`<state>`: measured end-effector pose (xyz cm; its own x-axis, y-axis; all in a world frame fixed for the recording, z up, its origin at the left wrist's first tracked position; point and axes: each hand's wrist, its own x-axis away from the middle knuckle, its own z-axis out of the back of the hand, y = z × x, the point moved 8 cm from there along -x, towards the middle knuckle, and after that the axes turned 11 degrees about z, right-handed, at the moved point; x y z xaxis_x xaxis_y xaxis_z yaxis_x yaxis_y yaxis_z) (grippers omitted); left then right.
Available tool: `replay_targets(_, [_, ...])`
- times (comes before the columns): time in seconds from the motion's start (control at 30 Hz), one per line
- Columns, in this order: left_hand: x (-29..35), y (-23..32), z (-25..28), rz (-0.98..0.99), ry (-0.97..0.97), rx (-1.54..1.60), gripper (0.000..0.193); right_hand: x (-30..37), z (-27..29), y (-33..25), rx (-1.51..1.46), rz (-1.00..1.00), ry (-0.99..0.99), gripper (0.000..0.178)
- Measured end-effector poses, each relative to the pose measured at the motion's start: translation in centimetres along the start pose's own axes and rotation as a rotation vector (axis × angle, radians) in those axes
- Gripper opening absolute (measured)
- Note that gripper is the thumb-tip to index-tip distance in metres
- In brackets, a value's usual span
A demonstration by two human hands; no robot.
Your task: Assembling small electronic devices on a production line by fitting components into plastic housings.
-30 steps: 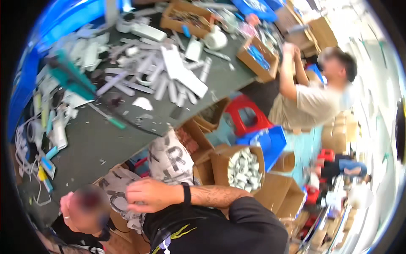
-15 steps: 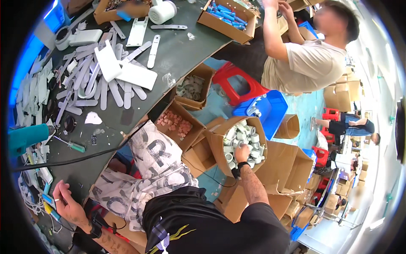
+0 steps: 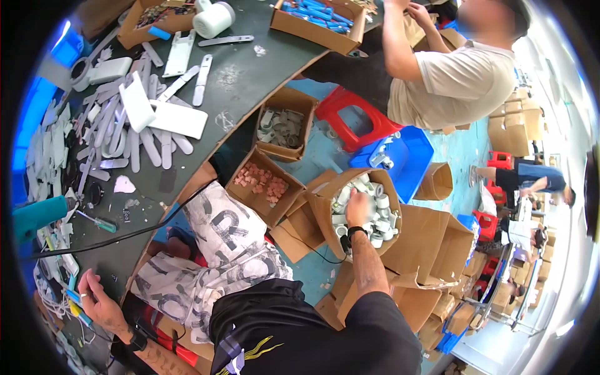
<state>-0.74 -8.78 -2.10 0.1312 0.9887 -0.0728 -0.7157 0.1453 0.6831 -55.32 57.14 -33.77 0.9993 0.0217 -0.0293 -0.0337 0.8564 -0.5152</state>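
Observation:
My right hand (image 3: 357,210) reaches into an open cardboard box (image 3: 325,220) full of whitish ring-shaped plastic parts (image 3: 382,220). Its fingers are down among the parts, blurred and partly hidden, so a grip does not show. My left hand (image 3: 103,307) rests by the near edge of the dark green table (image 3: 206,150), its fingers loosely bent and apart, with nothing seen in it. Beside that hand lie a yellow-and-blue tool (image 3: 76,311) and white cables (image 3: 55,299). Farther up the table are a green-handled screwdriver (image 3: 103,224) and a teal power tool (image 3: 40,219).
Long grey plastic pieces (image 3: 112,128) are heaped on the table. Boxes of pink parts (image 3: 261,182) and grey parts (image 3: 281,127) stand near my knees. A black cable (image 3: 134,236) crosses above my lap. A blue bin (image 3: 409,164), red stool (image 3: 337,112) and seated co-worker (image 3: 459,81) are beyond.
The view has shifted slightly. My right hand has moved a little farther across the box of ring-shaped parts, toward its far side. My left hand stays by the table edge.

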Motion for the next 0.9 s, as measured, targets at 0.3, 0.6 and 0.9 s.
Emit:
replay_targets(0.3, [0.6, 2.6, -0.5, -0.025, 0.028, -0.053, 0.023, 3.1, -4.7, -8.3, 0.252, 0.138, -0.319, 0.046])
replay_targets(0.6, [0.9, 3.4, -0.7, -0.053, 0.043, -0.106, 0.024, 9.4, -4.9, -12.4, 0.284, 0.334, -0.36, 0.044])
replay_targets(0.9, [0.8, 3.0, -0.5, -0.051, 0.057, -0.095, 0.026, 17.2, -6.2, -13.9, 0.203, 0.602, -0.574, 0.042])
